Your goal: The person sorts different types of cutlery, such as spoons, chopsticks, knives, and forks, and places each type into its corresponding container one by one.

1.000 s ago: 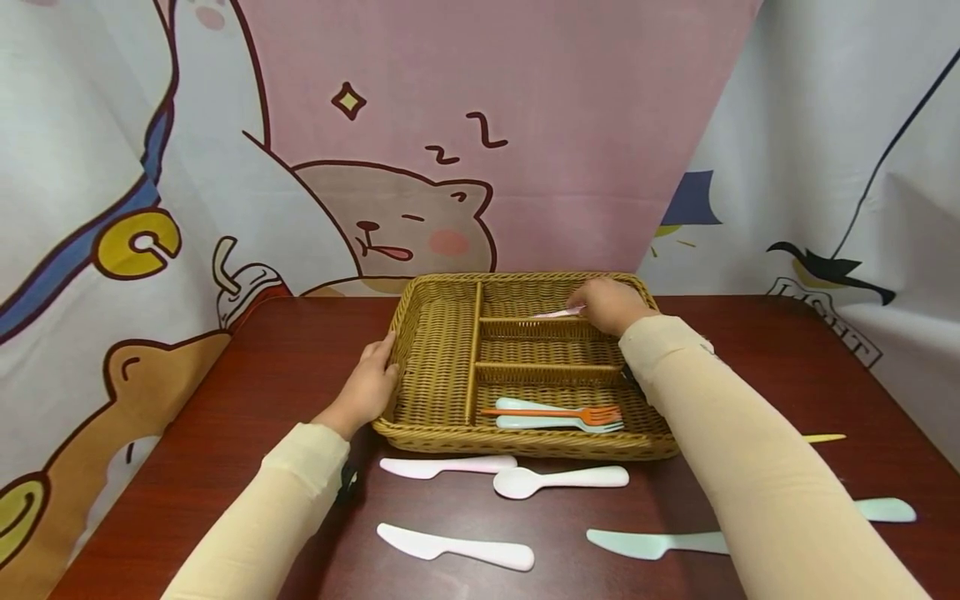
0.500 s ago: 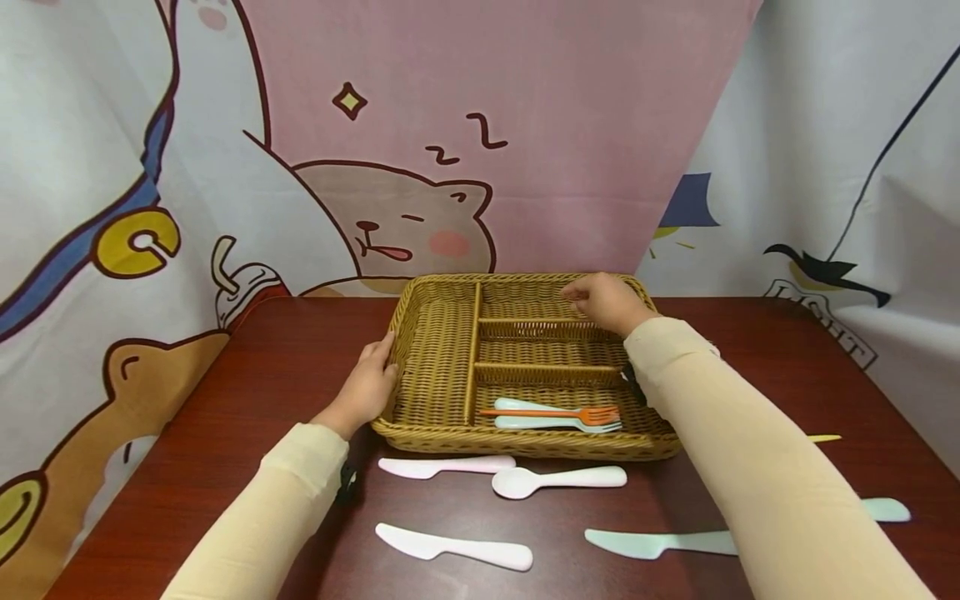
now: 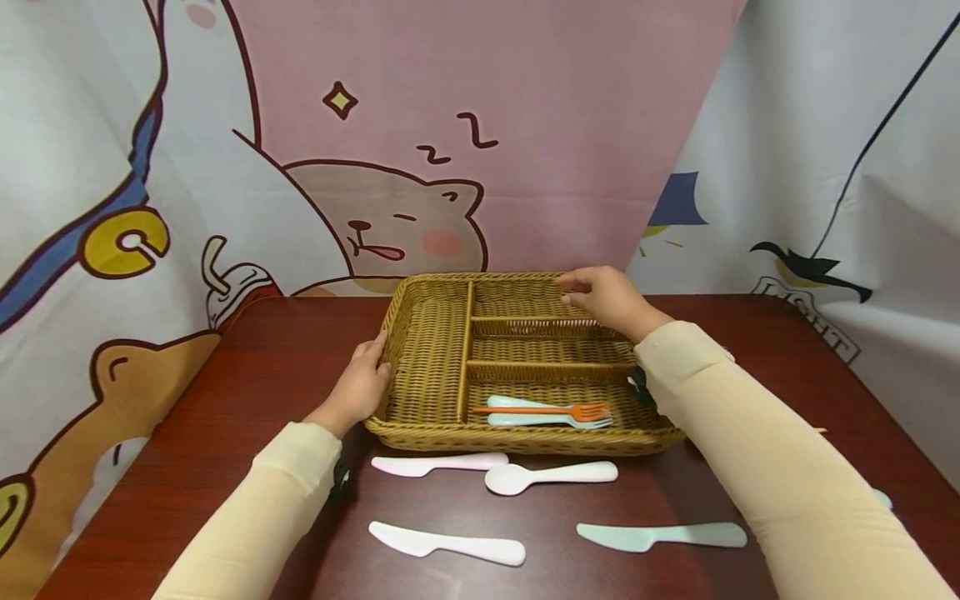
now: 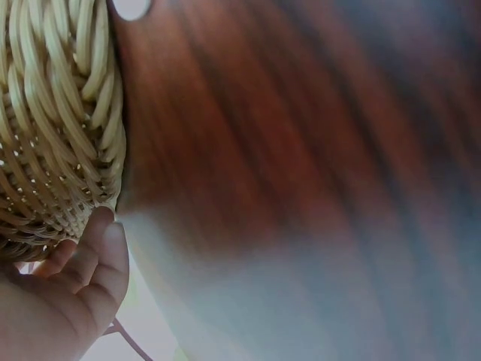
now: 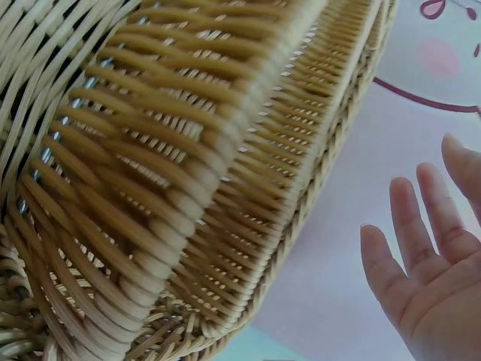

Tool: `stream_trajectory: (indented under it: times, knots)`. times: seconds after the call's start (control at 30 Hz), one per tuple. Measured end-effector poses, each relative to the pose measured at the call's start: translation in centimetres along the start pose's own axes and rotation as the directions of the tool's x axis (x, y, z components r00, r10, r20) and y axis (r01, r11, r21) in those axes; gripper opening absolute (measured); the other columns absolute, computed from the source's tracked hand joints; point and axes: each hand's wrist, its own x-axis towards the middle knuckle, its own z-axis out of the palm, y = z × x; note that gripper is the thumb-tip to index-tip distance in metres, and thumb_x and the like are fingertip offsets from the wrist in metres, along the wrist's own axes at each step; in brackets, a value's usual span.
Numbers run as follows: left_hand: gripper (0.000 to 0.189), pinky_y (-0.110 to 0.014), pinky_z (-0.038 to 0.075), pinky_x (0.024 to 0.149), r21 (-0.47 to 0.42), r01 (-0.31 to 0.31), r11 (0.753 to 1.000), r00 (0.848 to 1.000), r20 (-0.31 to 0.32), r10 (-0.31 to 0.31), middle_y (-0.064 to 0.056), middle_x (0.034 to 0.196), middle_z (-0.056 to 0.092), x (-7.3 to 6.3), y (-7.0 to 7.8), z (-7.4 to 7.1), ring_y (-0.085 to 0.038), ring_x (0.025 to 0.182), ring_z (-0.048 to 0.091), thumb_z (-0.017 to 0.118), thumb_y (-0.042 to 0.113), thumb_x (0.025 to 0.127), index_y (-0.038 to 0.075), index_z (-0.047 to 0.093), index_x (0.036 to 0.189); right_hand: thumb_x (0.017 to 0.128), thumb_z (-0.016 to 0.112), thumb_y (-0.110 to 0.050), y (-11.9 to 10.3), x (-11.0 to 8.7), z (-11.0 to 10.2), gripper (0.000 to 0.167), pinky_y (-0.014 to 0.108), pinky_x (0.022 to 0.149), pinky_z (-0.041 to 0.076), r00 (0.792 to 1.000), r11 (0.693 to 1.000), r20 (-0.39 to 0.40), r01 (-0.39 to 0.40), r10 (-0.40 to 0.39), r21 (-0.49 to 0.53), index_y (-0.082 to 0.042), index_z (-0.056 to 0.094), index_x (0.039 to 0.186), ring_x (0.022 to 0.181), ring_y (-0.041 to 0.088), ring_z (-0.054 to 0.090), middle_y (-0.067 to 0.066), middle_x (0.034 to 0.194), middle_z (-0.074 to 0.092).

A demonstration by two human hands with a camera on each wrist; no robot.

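My left hand (image 3: pixel 357 385) rests against the left side of a wicker basket (image 3: pixel 420 436), its fingers lightly bent and touching the weave in the left wrist view. My right hand (image 3: pixel 611 302) is raised over the basket's far right compartment. Its fingers are spread and hold nothing, as the right wrist view shows. Pale pink shows through the slats of the far divider (image 3: pixel 517 320), where a utensil lies mostly hidden. In the near right compartment, an orange fork (image 3: pixel 540 409) lies across pale blue forks (image 3: pixel 525 420).
In front of the basket lie a pale pink knife (image 3: pixel 438 465), a white spoon (image 3: pixel 555 474), a white knife (image 3: pixel 450 544) and a mint green knife (image 3: pixel 660 536). More utensils are partly hidden by the right sleeve (image 3: pixel 780 467). A printed cloth (image 3: pixel 562 150) hangs behind the table.
My right hand held a pale pink utensil above the far right compartment, let it go there, then rose slightly with its fingers spreading. My left hand has stayed at the basket's side.
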Motion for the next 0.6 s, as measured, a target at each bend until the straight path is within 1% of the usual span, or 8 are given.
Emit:
stream_trajectory:
  times: [0.2,0.3,0.43,0.6]
  knots:
    - [0.059,-0.052,0.025,0.113,-0.005,-0.007,1.0,1.0,0.001,0.007,-0.023,0.153,0.02,0.1,-0.1,0.0,-0.038,0.14,0.027,0.034,0.013,0.104,0.006,0.007,0.156,0.097,0.06,-0.015,-0.6,-1.0,-0.1,0.039,0.048,0.093,0.048,0.999,0.998,-0.022,0.027,-0.026,0.054,-0.008,0.058,0.134,0.122,0.033,0.053,0.016,0.137,0.054]
    - [0.059,-0.053,0.024,0.113,-0.007,-0.006,1.0,1.0,0.005,0.006,-0.023,0.153,0.02,0.1,-0.2,0.0,-0.039,0.14,0.027,0.034,0.013,0.105,0.006,0.006,0.156,0.096,0.06,-0.014,-1.1,-1.7,-0.2,0.039,0.049,0.095,0.047,0.998,0.996,-0.035,0.048,-0.046,0.069,-0.007,0.057,0.134,0.122,0.034,0.053,0.017,0.135,0.056]
    - [0.059,-0.053,0.024,0.113,-0.009,-0.006,1.0,1.0,0.007,0.006,-0.023,0.153,0.019,0.2,-0.2,0.0,-0.039,0.14,0.026,0.034,0.013,0.105,0.006,0.006,0.156,0.096,0.061,-0.015,-1.7,-2.7,-0.3,0.04,0.049,0.094,0.047,0.998,0.995,-0.04,0.06,-0.057,0.083,-0.007,0.056,0.135,0.12,0.033,0.054,0.017,0.133,0.057]
    - [0.059,-0.054,0.024,0.112,-0.01,-0.005,1.0,1.0,0.013,0.005,-0.023,0.153,0.018,0.2,-0.3,0.0,-0.04,0.14,0.026,0.034,0.013,0.105,0.007,0.005,0.156,0.095,0.063,-0.016,-2.3,-4.1,-0.3,0.041,0.047,0.092,0.049,0.997,0.995,-0.05,0.069,-0.066,0.074,-0.007,0.056,0.135,0.118,0.031,0.056,0.016,0.13,0.058]
